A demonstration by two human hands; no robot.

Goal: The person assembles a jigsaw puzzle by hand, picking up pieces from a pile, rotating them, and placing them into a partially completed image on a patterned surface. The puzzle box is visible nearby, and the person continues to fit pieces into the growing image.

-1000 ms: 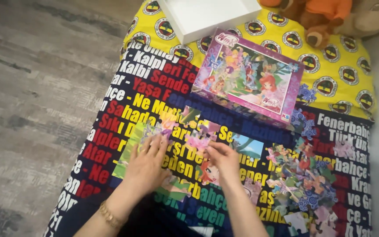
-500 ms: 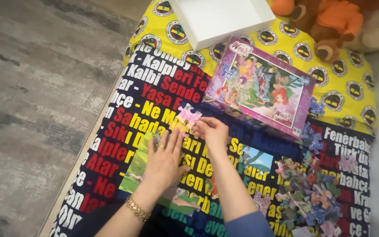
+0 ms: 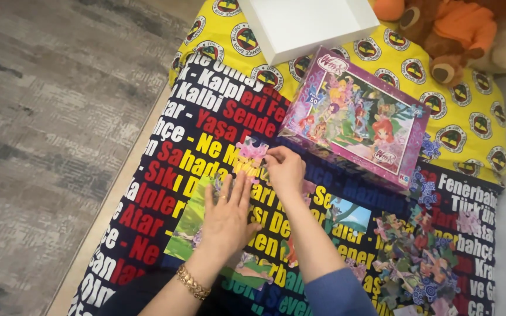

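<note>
Head view: right hand point(image 3: 285, 169) pinched a pink piece point(image 3: 252, 150) near the blanket's point(image 3: 165, 175) middle, fingers clamped on its edge. Left hand point(image 3: 226, 213) lay flat, fingers spread, on the joined puzzle point(image 3: 191, 225). Risk: soft blanket could flex and pop joints. Loose pile point(image 3: 420, 263) sat toward the right edge, box point(image 3: 358, 117) toward the far edge.

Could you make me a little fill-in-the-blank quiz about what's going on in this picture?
1. The right hand holds a pink ____ piece.
2. The left hand lies flat on the assembled puzzle section and wears a ____ bracelet at the wrist.
3. The puzzle box lid has a ____ border.
4. The loose pieces are piled to the ____ of the hands.

Missing words: puzzle; gold; purple; right
</note>
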